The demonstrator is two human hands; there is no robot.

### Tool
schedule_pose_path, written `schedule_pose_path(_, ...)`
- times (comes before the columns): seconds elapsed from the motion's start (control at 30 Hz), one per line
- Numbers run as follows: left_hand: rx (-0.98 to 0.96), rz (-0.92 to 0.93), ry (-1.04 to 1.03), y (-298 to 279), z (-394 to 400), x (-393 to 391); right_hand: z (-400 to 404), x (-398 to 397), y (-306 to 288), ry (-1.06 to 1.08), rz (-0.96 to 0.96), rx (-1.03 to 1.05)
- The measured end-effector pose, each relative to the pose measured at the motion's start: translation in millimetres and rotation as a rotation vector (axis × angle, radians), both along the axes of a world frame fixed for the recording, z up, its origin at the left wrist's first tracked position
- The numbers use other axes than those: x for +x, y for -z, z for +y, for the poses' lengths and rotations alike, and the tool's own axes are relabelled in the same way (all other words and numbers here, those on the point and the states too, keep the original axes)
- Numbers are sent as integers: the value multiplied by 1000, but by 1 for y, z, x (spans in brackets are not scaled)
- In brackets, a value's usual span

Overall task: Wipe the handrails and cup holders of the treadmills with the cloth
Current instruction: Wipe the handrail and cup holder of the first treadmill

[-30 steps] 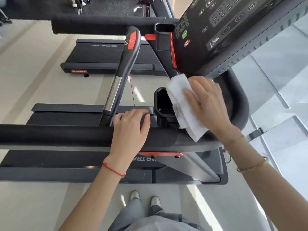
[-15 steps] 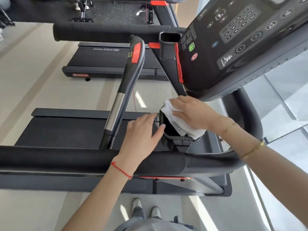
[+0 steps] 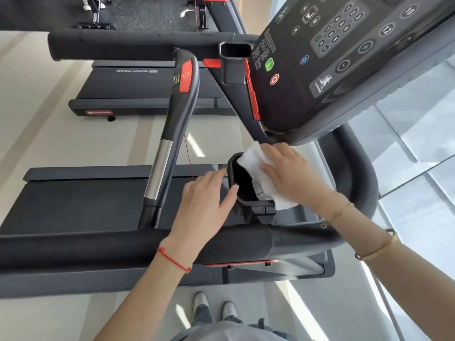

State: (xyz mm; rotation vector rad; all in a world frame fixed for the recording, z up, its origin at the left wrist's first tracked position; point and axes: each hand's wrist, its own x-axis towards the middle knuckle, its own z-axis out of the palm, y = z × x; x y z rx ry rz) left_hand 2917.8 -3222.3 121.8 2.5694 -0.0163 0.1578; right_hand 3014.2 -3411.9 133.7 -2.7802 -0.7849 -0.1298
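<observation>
A black cup holder (image 3: 233,190) hangs below the treadmill console, just beyond the near padded handrail (image 3: 98,244). My right hand (image 3: 293,175) presses a white cloth (image 3: 253,163) onto the holder's right rim, part of the cloth hanging into the opening. My left hand (image 3: 204,200) reaches over the handrail and touches the holder's left wall with straight fingers, thumb on the rim. A second cup holder (image 3: 235,62) sits at the console's far side, beside the far handrail (image 3: 138,46).
A black and silver centre grip bar (image 3: 172,134) with a red button rises left of the cup holder. The console panel (image 3: 332,57) overhangs my right hand. Another treadmill belt (image 3: 147,87) lies beyond. A glass wall runs along the right. My shoes stand on the floor below.
My right hand brought the cloth from the curved right rail down onto the cup holder's rim. My left hand left the handrail and went forward to the holder's left side.
</observation>
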Motion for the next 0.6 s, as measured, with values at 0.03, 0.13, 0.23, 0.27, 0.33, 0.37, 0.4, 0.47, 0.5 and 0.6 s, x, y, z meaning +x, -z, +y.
schedule_pose_path(0.03,-2,-4,5,0,0,0,-6,-4,0,83,75,92)
schedule_pose_path(0.13,10,-17,13,1,-1,0,-24,-17,2,255,292,239)
schedule_pose_path(0.23,19,-17,18,2,-1,1,-27,-27,6,293,342,260)
schedule_pose_path(0.27,20,-15,17,2,-1,1,-25,-24,5,289,350,250)
schedule_pose_path(0.33,19,-11,16,2,-2,0,-16,-12,3,261,358,236)
schedule_pose_path(0.37,17,-10,15,2,-2,0,-12,-7,1,244,368,244)
schedule_pose_path(0.4,13,-11,12,1,-2,0,-10,-3,0,228,380,253)
schedule_pose_path(0.47,5,-14,10,1,-2,-1,-16,-9,2,218,402,272)
schedule_pose_path(0.5,6,-13,11,1,-2,-1,-21,-17,4,226,407,282)
schedule_pose_path(0.6,15,-15,8,1,-1,0,-34,-37,12,254,378,321)
